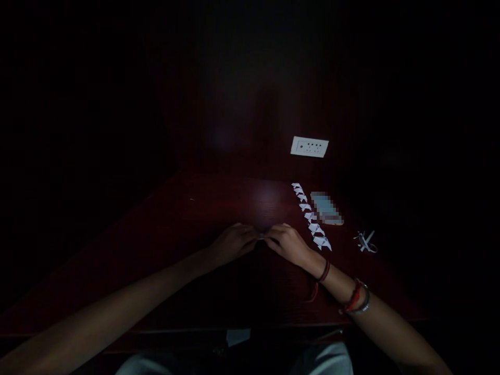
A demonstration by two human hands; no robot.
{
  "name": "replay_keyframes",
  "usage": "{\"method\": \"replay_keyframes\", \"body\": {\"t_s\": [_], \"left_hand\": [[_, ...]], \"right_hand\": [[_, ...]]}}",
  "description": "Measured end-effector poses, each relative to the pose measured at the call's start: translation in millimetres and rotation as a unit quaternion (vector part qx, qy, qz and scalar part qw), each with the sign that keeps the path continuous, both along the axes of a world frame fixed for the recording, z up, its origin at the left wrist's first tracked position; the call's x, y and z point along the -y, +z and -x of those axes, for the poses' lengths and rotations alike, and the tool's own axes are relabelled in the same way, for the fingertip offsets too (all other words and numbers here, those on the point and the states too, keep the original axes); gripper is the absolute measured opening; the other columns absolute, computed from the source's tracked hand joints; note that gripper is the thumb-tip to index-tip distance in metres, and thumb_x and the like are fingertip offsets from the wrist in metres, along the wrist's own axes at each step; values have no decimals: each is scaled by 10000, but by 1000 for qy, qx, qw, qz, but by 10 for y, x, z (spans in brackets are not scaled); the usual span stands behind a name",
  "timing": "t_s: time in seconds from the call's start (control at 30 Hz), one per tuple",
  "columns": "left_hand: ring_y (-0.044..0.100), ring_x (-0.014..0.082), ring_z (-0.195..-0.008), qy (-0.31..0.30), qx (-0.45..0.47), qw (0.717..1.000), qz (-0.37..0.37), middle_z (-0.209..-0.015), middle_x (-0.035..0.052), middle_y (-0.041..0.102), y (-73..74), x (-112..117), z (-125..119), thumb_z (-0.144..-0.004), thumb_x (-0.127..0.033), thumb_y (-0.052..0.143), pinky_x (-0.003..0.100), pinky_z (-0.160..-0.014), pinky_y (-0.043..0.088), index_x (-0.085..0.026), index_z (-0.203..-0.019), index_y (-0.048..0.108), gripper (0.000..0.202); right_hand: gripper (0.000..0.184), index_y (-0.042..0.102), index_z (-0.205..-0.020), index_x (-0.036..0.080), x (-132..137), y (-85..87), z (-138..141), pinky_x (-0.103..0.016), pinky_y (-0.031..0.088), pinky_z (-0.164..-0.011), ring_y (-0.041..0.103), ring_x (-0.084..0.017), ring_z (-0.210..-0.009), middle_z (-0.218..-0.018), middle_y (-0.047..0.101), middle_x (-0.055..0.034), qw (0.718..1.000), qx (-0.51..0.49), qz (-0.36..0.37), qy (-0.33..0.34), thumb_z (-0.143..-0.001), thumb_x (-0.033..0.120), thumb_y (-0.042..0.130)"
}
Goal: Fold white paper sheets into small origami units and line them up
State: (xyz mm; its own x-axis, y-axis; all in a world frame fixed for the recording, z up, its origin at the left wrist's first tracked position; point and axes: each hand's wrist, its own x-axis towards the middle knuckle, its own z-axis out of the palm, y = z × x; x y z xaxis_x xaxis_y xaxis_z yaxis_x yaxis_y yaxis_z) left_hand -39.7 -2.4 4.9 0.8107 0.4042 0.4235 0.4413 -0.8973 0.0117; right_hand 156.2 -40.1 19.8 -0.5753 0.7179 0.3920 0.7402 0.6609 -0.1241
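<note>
My left hand [234, 242] and my right hand [288, 242] meet above the dark red table, fingertips almost touching. Between them a small pale piece of paper [261, 236] shows, pinched from both sides; its shape is mostly hidden by the fingers. To the right of my right hand runs a slanting row of several small folded white paper pieces [321, 241]. Bracelets [356, 297] circle my right wrist and forearm.
A phone [327, 208] with a blurred screen lies right of the row. Thin white paper strips [366, 241] sit in a small heap farther right. A white wall socket [310, 147] is behind the table [156, 250]. The surroundings are very dark.
</note>
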Motion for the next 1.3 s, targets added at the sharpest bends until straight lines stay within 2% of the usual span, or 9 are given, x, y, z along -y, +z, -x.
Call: {"method": "replay_keyframes", "body": {"t_s": [0.27, 0.4, 0.53, 0.67, 0.73, 0.83, 1.03, 1.2, 1.3], "left_hand": [[493, 122, -738, 18, 69, 997, 43, -778, 6, 535, 186, 67, -60, -854, -210, 386, 263, -697, 385, -168, -808, 521, 149], [481, 126, -743, 15, 81, 995, 58, -795, 5, 526, 289, 50, 138, -842, -212, 400, 276, -710, 368, -176, -815, 519, 128], [469, 118, -699, 54, 108, 990, 76, -752, 1, 503, 336, -5, 307, -847, -205, 377, 256, -673, 369, -169, -785, 501, 144], [475, 122, -722, 33, 81, 994, 71, -778, 6, 514, 343, 52, 172, -847, -199, 382, 260, -694, 368, -169, -796, 509, 140], [476, 132, -753, 32, 70, 996, 45, -794, 13, 523, 359, 107, 65, -846, -197, 385, 273, -715, 363, -167, -819, 519, 140], [474, 149, -781, 50, 36, 998, 14, -816, 25, 530, 408, 165, -29, -848, -207, 384, 292, -715, 354, -165, -839, 532, 154], [481, 151, -805, 30, -10, 999, 26, -817, 9, 552, 494, 247, -44, -834, -224, 412, 295, -724, 345, -187, -822, 559, 152], [493, 152, -854, 17, -42, 998, 34, -867, 11, 566, 500, 183, 245, -814, -228, 416, 293, -755, 348, -212, -825, 582, 166], [511, 162, -807, 93, -37, 995, 12, -835, 13, 570, 466, 15, 551, -775, -249, 441, 291, -715, 371, -203, -792, 581, 148]], "right_hand": [[99, 568, -777, 164, 83, 193, 89, -242, 333, -692, 507, -108, -686, -748, 578, -5, 999, -47, 0, -12, -780, 171, 470], [88, 543, -680, 167, 145, 218, -298, -247, 333, -680, 489, -114, -664, -673, 542, 7, 999, -41, -12, -29, -736, 144, 480], [114, 535, -654, 160, 178, 271, -634, -263, 350, -666, 484, -131, -638, -646, 532, -11, 989, -79, -52, -112, -742, 159, 463], [221, 546, -964, 171, 208, 341, -389, -292, 338, -762, 486, -173, -856, -910, 574, -51, 997, -49, -46, -35, -773, 272, 500], [168, 573, -911, 174, 202, 346, -190, -285, 328, -747, 486, -158, -815, -859, 579, -44, 999, -4, -43, -13, -810, 235, 454], [180, 592, -811, 166, 170, 326, -29, -272, 316, -707, 476, -142, -732, -743, 566, -34, 998, 9, -57, -35, -832, 201, 417], [182, 608, -792, 174, 200, 320, -52, -275, 300, -687, 470, -141, -692, -699, 563, -29, 996, 41, -59, -45, -826, 195, 430], [186, 618, -813, 187, 332, 361, -301, -295, 307, -716, 480, -144, -685, -697, 567, -28, 998, 41, -33, -31, -824, 204, 432], [196, 621, -807, 177, 345, 373, -512, -315, 322, -721, 485, -158, -698, -689, 567, -38, 995, -2, -54, -81, -825, 213, 429]]}}
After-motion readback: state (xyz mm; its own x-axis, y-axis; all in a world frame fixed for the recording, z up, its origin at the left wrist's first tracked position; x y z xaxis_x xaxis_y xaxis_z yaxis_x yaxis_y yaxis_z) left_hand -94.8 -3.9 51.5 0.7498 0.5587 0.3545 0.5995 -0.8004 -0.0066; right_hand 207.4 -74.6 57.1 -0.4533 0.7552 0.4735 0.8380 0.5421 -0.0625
